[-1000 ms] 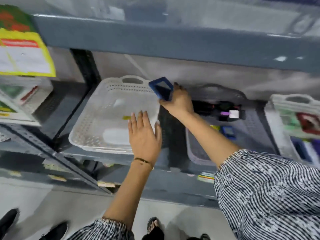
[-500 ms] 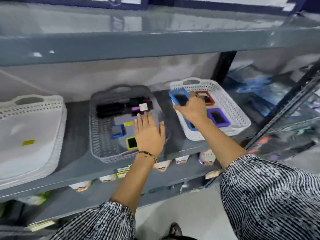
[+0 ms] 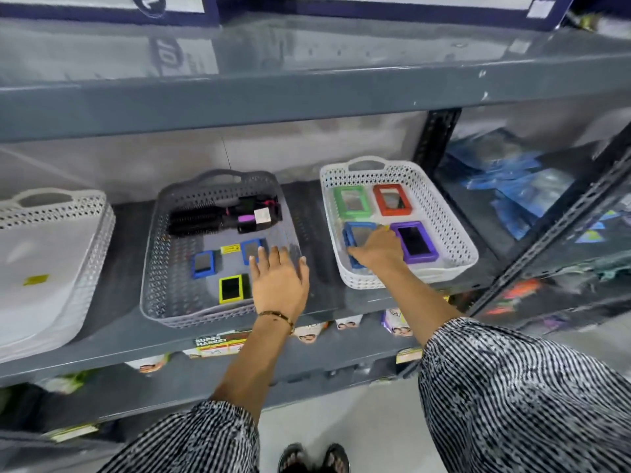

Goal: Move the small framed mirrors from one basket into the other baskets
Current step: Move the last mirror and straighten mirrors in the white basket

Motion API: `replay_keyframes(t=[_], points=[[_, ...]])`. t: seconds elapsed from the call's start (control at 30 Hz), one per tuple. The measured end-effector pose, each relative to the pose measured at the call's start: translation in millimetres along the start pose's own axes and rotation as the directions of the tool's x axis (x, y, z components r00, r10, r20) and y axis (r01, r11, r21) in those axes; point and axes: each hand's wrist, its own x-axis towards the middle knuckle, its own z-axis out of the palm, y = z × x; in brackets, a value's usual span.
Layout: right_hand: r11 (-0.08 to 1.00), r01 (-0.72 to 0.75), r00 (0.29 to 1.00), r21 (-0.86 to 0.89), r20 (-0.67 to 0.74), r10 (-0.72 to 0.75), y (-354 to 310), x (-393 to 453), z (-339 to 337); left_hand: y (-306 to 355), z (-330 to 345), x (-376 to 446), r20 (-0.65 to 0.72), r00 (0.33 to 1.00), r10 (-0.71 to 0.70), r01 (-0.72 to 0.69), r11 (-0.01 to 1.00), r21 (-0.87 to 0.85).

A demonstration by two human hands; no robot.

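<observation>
A grey basket on the shelf holds a small blue mirror, a second blue-framed mirror and a yellow-framed one. A white basket to its right holds green, red and purple mirrors. My right hand is inside that basket, its fingers on a blue-framed mirror lying at the front left. My left hand hovers flat, fingers spread, over the grey basket's right front corner, holding nothing.
A black hair brush lies at the back of the grey basket. Another white basket stands at the far left. An upper shelf overhangs. A dark upright post and blue packets are to the right.
My view swung right from the left white basket. My right hand carried the blue mirror across and lowered it into the right white basket. My left hand stayed over the grey basket.
</observation>
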Motion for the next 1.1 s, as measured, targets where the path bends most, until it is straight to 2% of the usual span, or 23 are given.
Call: replay_keyframes(t=[0.2,0.3,0.4,0.47,0.57,0.63,0.8,1.1], points=[[0.980,0.021,0.994,-0.198,0.106,0.000,0.7,0.5,6.4,1.0,-0.1,1.6,-0.004,1.000,-0.008,0.008,1.000,-0.002],[0.989,0.009,0.991,-0.151,0.130,0.011,0.8,4.2,1.0,10.7,-7.3,6.2,-0.063,0.998,0.006,-0.012,0.995,-0.103],[1.000,-0.006,0.992,0.021,0.129,0.003,2.2,11.7,-12.8,34.9,-16.9,17.1,-0.127,0.971,0.200,-0.228,0.936,-0.268],[0.998,-0.012,0.992,0.064,0.127,0.004,7.1,14.8,-23.8,56.1,-21.5,29.2,-0.006,0.940,0.342,-0.325,0.886,-0.331],[1.000,-0.028,0.991,-0.002,0.130,0.028,19.8,15.6,-32.5,83.8,-20.5,46.2,0.292,0.860,0.419,-0.378,0.907,-0.187],[0.998,-0.035,0.989,-0.060,0.138,0.043,26.8,16.0,-31.7,93.7,-15.0,52.2,0.389,0.823,0.415,-0.436,0.899,-0.038],[0.995,-0.046,0.989,-0.094,0.135,0.059,35.5,21.6,-28.7,106.3,-1.6,59.0,0.405,0.824,0.396,-0.489,0.858,0.157],[0.997,-0.072,0.986,0.010,0.151,0.070,37.6,26.3,-22.3,108.2,10.4,61.5,0.374,0.837,0.400,-0.482,0.862,0.158]])
